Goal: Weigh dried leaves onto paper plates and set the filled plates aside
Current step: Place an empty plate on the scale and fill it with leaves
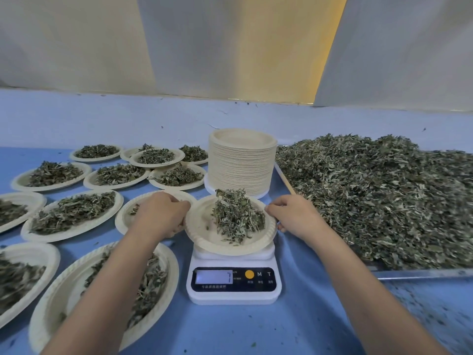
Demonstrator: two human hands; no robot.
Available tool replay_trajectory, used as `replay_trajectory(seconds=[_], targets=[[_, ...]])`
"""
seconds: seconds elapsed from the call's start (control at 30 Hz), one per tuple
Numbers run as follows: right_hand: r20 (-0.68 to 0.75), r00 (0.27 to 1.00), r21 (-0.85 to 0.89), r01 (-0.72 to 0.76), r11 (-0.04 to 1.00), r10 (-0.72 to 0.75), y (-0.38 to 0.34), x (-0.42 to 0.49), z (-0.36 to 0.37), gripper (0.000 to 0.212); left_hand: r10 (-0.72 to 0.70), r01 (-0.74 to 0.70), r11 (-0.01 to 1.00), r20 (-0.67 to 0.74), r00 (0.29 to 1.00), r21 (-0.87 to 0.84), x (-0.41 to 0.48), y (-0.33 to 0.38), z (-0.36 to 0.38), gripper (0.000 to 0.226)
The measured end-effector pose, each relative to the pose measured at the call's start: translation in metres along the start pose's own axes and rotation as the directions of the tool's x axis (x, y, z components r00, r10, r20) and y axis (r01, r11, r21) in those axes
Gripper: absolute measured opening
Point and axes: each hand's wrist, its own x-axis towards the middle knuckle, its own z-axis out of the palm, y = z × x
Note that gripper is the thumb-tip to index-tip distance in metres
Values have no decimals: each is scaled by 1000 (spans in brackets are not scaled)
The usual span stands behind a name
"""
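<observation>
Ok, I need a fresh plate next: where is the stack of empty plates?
In the head view the stack of empty plates stands centre, just behind the scale, left of the leaf tray.

Filled plates [107,219] crowd left, plate stack [242,165] behind scale [234,295], leaf tray [422,274] right, bare table [307,316] nearside

I have one view only: a wide-angle camera on the person's head, facing forward and down over a blue table [307,324]. It sits close; the left hand [163,213] and right hand [294,213] reach in from 6 o'clock to the plate [204,234] on the scale [233,285] at centre. Toward 9 lie filled plates [64,234], toward 3 the leaf tray [422,274], at 12 pale curtains [230,47].
</observation>
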Motion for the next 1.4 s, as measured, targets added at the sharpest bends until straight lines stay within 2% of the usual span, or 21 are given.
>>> replay_trajectory(seconds=[0.17,0.3,0.43,0.63,0.7,0.77,0.83,0.9,0.93,1.0,1.07,1.13,1.3,1.4], targets=[[5,1000,9,-9,1000,9,2,2,2,23,-27,30,998,55,998,-57,0,-2,2,18],[5,1000,161,-10,987,9,4,4,3,20,-26,37,988,70,997,-150,-3,-1,-1,14],[29,1000,511,-9,860,-7,-7,-1,9,14,-76,105,884,82,994,-456,-5,0,-9,13],[169,986,726,-133,674,13,-38,-4,26,8,-127,57,802,-78,989,-595,2,-13,-32,8],[176,984,742,-153,653,31,-50,1,34,7,-138,24,806,-149,979,-591,8,-20,-38,8],[175,984,746,-162,646,45,-64,7,46,5,-115,-40,891,-310,944,-452,12,-27,-43,18],[172,983,744,-173,646,65,-80,18,60,3,-35,-119,962,-542,840,-246,12,-32,-48,24],[176,980,735,-193,650,93,-96,32,76,5,9,-197,961,-685,729,-197,9,-33,-53,26],[177,978,726,-208,656,114,-104,40,85,8,8,-233,949,-718,696,-215,9,-33,-55,26],[175,972,703,-235,671,157,-121,53,102,9,-14,-281,920,-737,676,-275,10,-32,-57,24],[198,962,717,-272,642,187,-135,62,119,32,-43,-291,899,-727,686,-328,13,-34,-57,24],[203,957,730,-288,620,206,-145,69,136,42,-87,-289,875,-713,695,-389,15,-37,-56,26],[184,951,681,-307,665,250,-155,85,164,54,-178,-298,814,-702,689,-499,18,-40,-54,26],[166,951,649,-304,698,260,-159,88,173,52,-210,-291,787,-680,702,-544,21,-40,-55,25]])
